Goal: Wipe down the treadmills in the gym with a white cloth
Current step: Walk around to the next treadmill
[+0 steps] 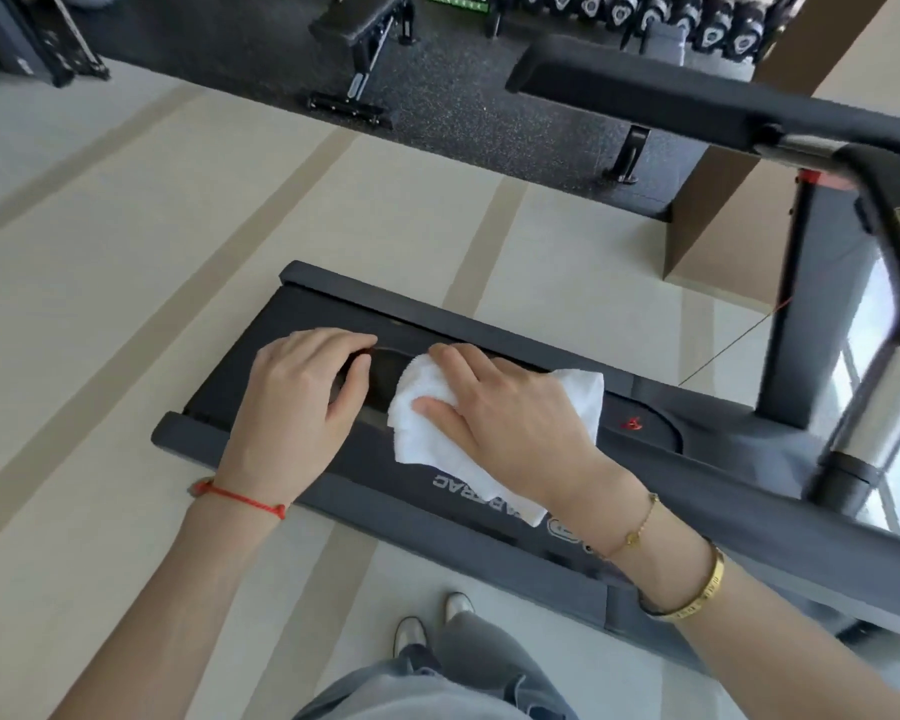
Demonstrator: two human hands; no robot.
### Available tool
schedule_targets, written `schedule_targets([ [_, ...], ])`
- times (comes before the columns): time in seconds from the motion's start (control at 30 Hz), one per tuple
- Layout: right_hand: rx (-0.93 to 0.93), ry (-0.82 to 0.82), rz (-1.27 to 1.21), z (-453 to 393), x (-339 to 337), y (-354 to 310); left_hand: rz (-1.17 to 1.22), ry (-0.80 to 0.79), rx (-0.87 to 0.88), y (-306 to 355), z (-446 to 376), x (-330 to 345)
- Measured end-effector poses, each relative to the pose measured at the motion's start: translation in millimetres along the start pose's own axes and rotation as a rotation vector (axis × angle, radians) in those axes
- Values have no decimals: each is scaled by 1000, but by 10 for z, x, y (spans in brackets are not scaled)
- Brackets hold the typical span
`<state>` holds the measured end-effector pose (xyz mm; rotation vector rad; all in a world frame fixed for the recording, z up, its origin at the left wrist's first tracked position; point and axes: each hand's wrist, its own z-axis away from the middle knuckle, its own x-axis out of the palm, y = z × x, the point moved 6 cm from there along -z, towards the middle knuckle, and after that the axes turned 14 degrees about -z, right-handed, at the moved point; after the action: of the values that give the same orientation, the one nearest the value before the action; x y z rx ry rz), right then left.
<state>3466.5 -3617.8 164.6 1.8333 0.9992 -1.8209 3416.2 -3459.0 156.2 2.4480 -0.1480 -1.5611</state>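
From above I see a dark grey treadmill lying across the pale floor. A dark rounded bar, apparently the end of its near handrail, shows between my hands. My left hand curls its fingers over that bar. My right hand holds the white cloth draped over the bar just to the right, thumb on the near side and fingers over the far side. The cloth's loose end hangs below my wrist. Whatever is under the cloth is hidden.
The far handrail and console upright rise at the right. A weight bench and a row of dumbbells stand on black matting at the back. A brown pillar is behind the treadmill. My feet are beside the deck.
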Motion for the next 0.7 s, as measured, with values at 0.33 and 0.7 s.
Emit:
schedule_targets([
  [0.33,-154,-61,-199,-600,132,-407,-39,46,-332,-508,401,-345],
  [0.7,-422,-67,-386,-1182,413,-1300,-171,138,-659,-1238,1029,-698],
])
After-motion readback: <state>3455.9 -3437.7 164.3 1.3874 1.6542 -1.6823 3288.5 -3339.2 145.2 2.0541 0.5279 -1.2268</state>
